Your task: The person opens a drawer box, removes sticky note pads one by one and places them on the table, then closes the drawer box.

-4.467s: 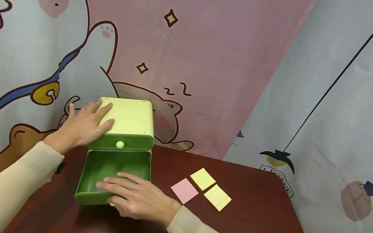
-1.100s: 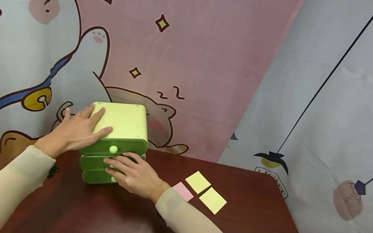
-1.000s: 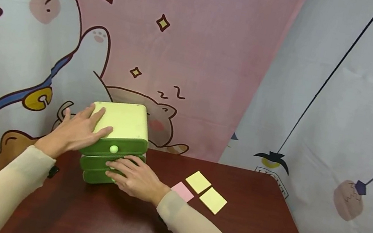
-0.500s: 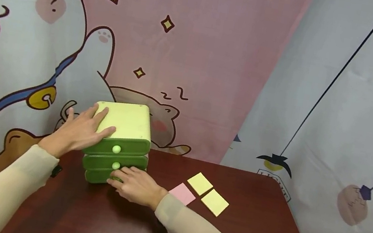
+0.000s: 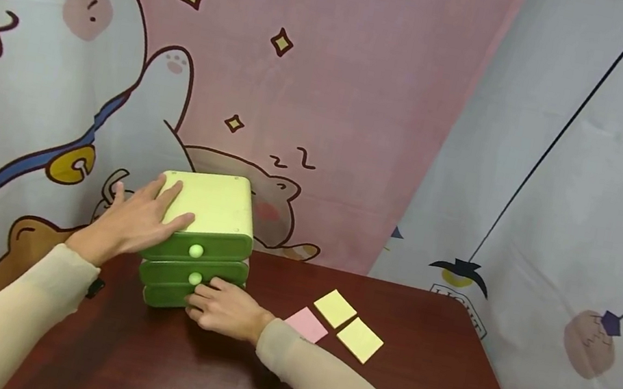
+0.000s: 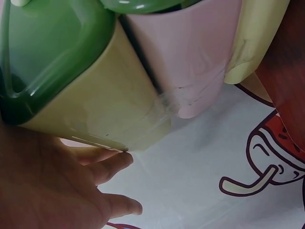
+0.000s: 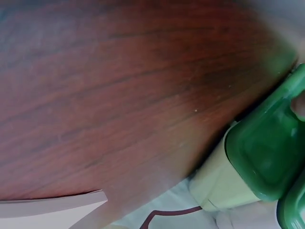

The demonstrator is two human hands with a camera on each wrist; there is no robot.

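A small three-drawer cabinet with a pale yellow top and green drawer fronts stands on the table, all drawers pushed in. My left hand rests on its top left edge, fingers spread; in the left wrist view that hand lies against the yellow casing. My right hand is at the bottom drawer, its fingers curled over where the knob sits, which they hide. The middle drawer's knob shows just above them. In the right wrist view, a fingertip touches the green drawer front.
To the right on the dark red-brown table lie a pink sticky-note pad and two yellow pads, the pink one partly behind the right forearm. A cartoon-printed cloth hangs close behind the cabinet.
The drawer pulled out below the top one earlier is now pushed in. My right hand has moved down from the middle drawer to the bottom one, fingers curling. The left hand stays on top.
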